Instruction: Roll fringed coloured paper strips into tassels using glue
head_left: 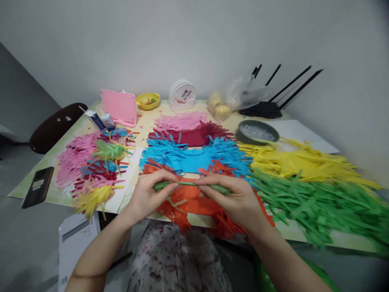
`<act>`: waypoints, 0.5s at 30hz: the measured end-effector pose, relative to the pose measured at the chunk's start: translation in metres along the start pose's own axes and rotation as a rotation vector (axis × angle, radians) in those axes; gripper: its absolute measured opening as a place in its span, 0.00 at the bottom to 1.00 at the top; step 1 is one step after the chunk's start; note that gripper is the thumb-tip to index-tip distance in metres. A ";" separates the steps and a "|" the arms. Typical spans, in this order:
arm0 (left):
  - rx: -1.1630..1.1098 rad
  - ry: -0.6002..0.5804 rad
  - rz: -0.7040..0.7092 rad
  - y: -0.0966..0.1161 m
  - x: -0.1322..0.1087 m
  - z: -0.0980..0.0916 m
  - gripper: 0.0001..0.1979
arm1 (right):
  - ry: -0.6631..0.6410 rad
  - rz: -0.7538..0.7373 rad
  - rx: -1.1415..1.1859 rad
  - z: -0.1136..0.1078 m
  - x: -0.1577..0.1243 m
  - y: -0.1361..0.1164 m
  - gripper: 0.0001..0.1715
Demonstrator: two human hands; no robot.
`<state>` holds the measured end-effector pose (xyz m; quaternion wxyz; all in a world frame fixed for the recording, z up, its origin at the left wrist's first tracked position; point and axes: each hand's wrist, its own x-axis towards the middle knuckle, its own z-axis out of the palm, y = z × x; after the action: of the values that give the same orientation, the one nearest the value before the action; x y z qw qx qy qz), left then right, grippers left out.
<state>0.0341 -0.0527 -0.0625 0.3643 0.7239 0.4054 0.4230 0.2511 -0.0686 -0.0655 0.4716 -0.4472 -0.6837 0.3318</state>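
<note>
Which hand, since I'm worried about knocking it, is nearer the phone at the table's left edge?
Left. The left hand is to the right of the phone, with yellow fringe between them; the right hand is farther right, beyond the left.

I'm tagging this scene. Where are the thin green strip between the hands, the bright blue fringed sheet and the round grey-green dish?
Thin green strip [187, 183]: head view, on its narrow middle.
Bright blue fringed sheet [194, 161]: head view, on its uncut centre.
Round grey-green dish [258, 141]: head view, on its near outer wall.
</note>
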 end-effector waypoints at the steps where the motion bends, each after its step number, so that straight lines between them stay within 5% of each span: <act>1: -0.074 0.009 -0.058 0.000 0.000 0.000 0.04 | 0.000 0.016 0.014 0.000 0.000 0.000 0.09; 6: -0.392 0.004 -0.262 -0.001 -0.002 0.002 0.06 | 0.032 0.058 0.085 0.000 -0.002 0.002 0.06; 15: -0.260 0.089 -0.118 -0.009 -0.006 0.005 0.03 | 0.033 -0.045 0.150 0.001 0.002 0.006 0.03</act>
<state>0.0339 -0.0557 -0.0740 0.4609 0.6259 0.4047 0.4817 0.2518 -0.0649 -0.0702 0.5225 -0.4007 -0.6588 0.3638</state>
